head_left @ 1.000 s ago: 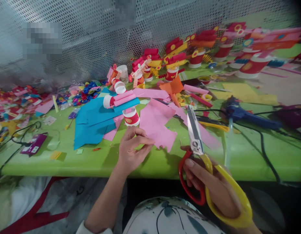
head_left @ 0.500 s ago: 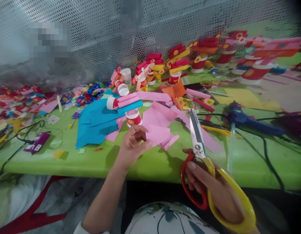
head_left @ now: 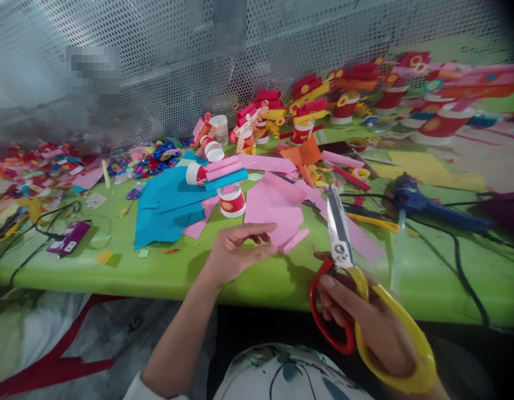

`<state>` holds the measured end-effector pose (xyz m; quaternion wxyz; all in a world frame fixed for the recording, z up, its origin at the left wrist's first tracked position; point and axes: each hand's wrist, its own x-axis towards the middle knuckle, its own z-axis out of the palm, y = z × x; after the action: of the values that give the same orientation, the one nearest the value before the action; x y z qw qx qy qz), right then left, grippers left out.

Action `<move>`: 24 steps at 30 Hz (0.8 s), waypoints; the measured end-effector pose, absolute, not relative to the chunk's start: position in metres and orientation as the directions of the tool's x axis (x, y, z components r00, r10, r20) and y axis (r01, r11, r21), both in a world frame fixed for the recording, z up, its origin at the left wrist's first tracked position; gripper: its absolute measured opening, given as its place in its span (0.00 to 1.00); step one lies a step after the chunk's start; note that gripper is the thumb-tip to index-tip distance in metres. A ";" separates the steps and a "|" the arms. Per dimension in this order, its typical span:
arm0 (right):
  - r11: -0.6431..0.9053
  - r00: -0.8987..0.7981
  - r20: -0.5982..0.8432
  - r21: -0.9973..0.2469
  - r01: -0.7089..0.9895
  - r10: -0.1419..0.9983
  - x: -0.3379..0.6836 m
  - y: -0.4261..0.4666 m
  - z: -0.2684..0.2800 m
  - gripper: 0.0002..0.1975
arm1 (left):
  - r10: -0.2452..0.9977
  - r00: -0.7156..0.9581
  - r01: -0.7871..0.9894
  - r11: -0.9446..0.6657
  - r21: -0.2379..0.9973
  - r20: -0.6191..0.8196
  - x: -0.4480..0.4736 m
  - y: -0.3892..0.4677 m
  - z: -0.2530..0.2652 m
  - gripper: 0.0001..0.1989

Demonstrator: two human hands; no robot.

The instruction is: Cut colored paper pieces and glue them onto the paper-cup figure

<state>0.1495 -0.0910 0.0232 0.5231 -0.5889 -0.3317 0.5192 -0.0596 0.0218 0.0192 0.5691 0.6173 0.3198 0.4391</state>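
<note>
My left hand (head_left: 240, 250) is over the front part of the table, thumb and forefinger apart, with nothing seen between them. Its fingertips are beside the pink paper (head_left: 277, 203), whose smaller pieces overlap near them; whether they touch it I cannot tell. My right hand (head_left: 365, 316) grips a pair of scissors (head_left: 338, 239) with one red and one yellow handle, blades together and pointing away from me. Just beyond my left hand stands a red and white paper cup (head_left: 232, 201). Blue paper (head_left: 165, 205) lies to its left, beside another cup (head_left: 196, 173) with pink and blue paper rolls.
A blue glue gun (head_left: 436, 205) with cords lies at the right, near a yellow-handled cutter (head_left: 371, 221). Several decorated cups (head_left: 302, 133) line the back. A purple box (head_left: 68, 239) with a cable sits at the left. A perforated metal screen (head_left: 165, 72) stands behind.
My left hand has let go of a small pink paper piece, and its thumb and forefinger have spread, shifting slightly right. My right hand still holds the scissors in the same place.
</note>
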 end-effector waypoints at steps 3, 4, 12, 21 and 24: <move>-0.226 0.221 -0.256 -0.962 -0.152 0.941 0.152 -0.093 0.017 0.29 | 0.905 0.400 -0.119 -0.104 0.987 0.144 -0.058 0.020 0.024 0.13; -0.224 0.204 -0.251 -0.963 -0.147 0.946 0.153 -0.094 0.014 0.29 | 0.913 0.384 -0.126 -0.097 0.987 0.139 -0.057 0.020 0.025 0.11; -0.181 0.230 -0.184 -0.983 -0.035 0.956 0.145 -0.099 0.017 0.27 | 0.955 0.266 -0.208 -0.080 0.975 0.135 -0.052 0.023 0.027 0.22; -0.041 0.330 -0.022 -0.998 0.051 0.944 0.139 -0.093 0.029 0.31 | 0.977 0.206 -0.326 0.122 0.938 -0.055 -0.026 -0.005 0.041 0.29; 0.009 0.394 0.010 -1.000 0.004 0.919 0.141 -0.089 0.024 0.30 | 0.986 0.149 -0.386 0.132 0.913 -0.080 -0.009 -0.021 0.040 0.20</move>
<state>0.1412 -0.0894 0.0242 0.5924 -0.5883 -0.3920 0.3864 -0.0088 -0.0207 0.0400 0.6482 0.3927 0.3820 0.5288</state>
